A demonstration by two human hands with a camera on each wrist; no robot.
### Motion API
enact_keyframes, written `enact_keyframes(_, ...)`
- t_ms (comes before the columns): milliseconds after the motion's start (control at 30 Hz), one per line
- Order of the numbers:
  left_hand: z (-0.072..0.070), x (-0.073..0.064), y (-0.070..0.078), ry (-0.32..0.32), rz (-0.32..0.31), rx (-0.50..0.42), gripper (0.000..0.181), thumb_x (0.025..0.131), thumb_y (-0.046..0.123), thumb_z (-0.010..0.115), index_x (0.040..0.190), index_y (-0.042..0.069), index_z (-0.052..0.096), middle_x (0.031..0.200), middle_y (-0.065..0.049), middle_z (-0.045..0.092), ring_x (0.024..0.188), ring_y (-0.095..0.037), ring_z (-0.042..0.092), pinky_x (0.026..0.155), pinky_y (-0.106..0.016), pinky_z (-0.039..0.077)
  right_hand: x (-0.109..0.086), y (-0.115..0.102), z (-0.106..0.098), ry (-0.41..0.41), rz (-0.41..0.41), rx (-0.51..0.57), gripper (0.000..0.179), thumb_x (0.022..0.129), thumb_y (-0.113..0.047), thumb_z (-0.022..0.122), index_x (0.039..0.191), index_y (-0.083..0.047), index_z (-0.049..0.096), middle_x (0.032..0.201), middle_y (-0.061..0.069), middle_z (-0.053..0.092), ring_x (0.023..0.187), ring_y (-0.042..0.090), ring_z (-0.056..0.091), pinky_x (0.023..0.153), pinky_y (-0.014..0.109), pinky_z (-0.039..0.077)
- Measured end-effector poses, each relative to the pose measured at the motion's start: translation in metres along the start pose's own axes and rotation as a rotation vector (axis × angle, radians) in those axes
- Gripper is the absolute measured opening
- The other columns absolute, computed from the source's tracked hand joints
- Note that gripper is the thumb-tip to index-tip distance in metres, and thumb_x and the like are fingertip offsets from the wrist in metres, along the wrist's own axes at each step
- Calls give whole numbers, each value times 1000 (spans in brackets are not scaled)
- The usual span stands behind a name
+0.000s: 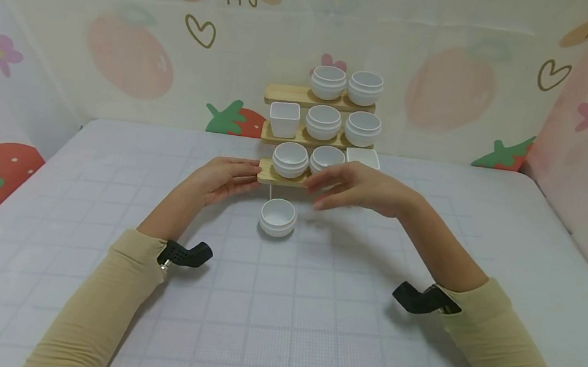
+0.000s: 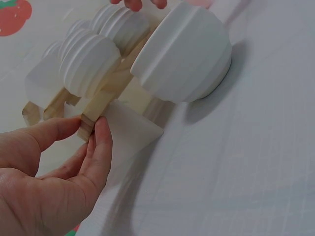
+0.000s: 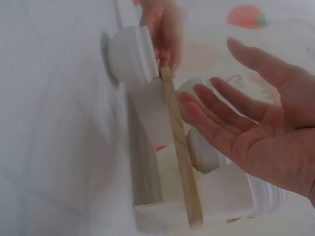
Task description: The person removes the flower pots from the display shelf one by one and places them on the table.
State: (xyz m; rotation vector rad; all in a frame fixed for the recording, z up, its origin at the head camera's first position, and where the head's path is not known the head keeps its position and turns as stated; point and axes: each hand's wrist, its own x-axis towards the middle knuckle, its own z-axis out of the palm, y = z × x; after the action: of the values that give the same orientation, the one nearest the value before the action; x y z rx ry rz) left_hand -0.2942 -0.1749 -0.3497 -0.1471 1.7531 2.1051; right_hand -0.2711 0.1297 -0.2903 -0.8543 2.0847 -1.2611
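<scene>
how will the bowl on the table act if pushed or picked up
The bowl probably slides rather than rolls, standing upright on the flat table. Its ridged wall looks rigid, so it likely won't flex and may offer some grip.

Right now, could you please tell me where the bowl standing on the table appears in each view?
Head: the bowl is just below the centre.
Left wrist: the bowl is at the top, just right of centre.
Right wrist: the bowl is in the upper part, left of centre.
Shared landmark: the left hand at the lowest board's end.
</scene>
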Motion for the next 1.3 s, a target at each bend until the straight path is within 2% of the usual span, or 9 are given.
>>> enact_keyframes(200,0,-1,1,-6,6,-2,54,110,2,51,159,-10,34,129,-12,57,92,-8,70,92,-20,62,-4,-3,-6,35,5,-1,48,97,-1,72,142,8,58,144,23,61,133,37,61,109,34,56)
enact_keyframes(333,0,-2,1,-14,9,-9,54,110,2,50,160,-11,32,127,-13,57,91,-8,70,92,-21,62,-7,-6,-9,64,-11,18,48,96,0,71,142,10,57,143,24,61,136,39,58,112,33,54)
enact_keyframes(533,1,-3,1,-9,4,-24,54,110,1,51,160,-10,33,125,-12,58,90,-8,71,94,-22,62,-10,-9,-10,95,-24,27,47,97,0,70,141,9,58,142,24,61,134,37,59,109,29,54)
enact_keyframes(733,-1,-1,-1,-8,10,-19,54,110,1,50,160,-11,32,121,-10,58,89,-9,71,90,-21,63,-12,-12,-11,124,-35,13,46,98,-3,70,141,7,59,141,23,63,133,30,58,107,26,51)
enact_keyframes(967,-1,0,-1,-4,11,-19,53,110,1,50,159,-10,33,127,-12,55,89,-8,71,88,-20,64,-14,-13,-17,160,-56,39,45,98,-5,70,141,5,60,137,19,66,129,26,60,104,25,54)
enact_keyframes(1300,0,0,0,2,-2,-14,53,111,3,50,160,-8,34,134,-13,54,91,-9,71,88,-20,64,-13,-22,-26,204,-76,11,43,99,-6,68,140,5,61,137,21,64,114,24,68,98,29,60)
